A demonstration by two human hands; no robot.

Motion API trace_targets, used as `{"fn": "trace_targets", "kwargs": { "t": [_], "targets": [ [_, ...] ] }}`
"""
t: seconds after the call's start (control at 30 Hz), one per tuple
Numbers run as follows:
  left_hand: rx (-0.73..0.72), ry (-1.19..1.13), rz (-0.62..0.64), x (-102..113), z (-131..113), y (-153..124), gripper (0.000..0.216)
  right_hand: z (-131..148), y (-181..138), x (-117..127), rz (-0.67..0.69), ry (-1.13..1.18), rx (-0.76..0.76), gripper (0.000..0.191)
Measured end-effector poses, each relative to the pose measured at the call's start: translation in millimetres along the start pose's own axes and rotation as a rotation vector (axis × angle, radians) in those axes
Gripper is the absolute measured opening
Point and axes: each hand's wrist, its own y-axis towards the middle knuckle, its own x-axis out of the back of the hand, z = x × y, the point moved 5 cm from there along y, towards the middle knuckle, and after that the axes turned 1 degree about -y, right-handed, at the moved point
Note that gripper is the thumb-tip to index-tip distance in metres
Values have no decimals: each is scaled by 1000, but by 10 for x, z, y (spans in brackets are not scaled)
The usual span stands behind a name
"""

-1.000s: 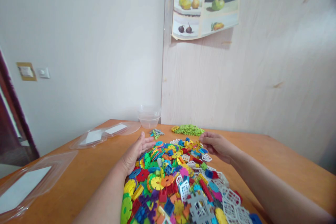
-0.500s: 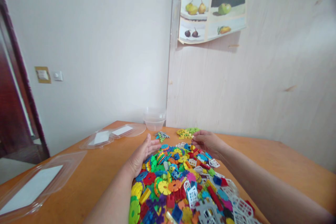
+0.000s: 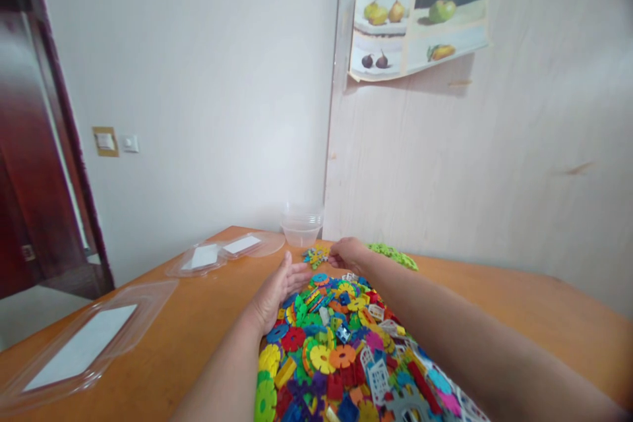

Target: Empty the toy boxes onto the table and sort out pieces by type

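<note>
the right hand (image 3: 347, 252) had reached farther left to the small far cluster of pieces (image 3: 315, 254), fingers pinched together there, while the left hand (image 3: 277, 291) lay open against the colourful pile (image 3: 336, 349).

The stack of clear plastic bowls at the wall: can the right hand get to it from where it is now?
Probably yes: the right hand is near the bowls, with only bare table between.

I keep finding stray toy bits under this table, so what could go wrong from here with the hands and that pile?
The right forearm lies across the big pile of coloured pieces while the right hand reaches the small cluster beyond; dragging back might sweep pieces off. The left hand rests at the pile's left edge and may nudge loose discs toward the table edge. The stacked clear bowls stand close and could be knocked.
</note>
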Motion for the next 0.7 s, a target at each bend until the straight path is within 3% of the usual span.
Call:
{"fn": "trace_targets", "kwargs": {
  "t": [0.13,0.3,0.43,0.6,0.7],
  "targets": [
    [6,-5,-12,0,-4,-6,91,7,163,-153,-9,-20,-13,35],
    [3,0,-12,11,1,7,92,32,177,-168,-26,-70,19,35],
    [3,7,-7,20,18,19,93,50,-1,-43,-21,-164,88,32],
    [1,6,10,19,34,42,90,37,-329,168,10,-356,270,8],
    [9,7,11,10,30,44,90,13,-554,171,96,-451,382,13]
  ]
}}
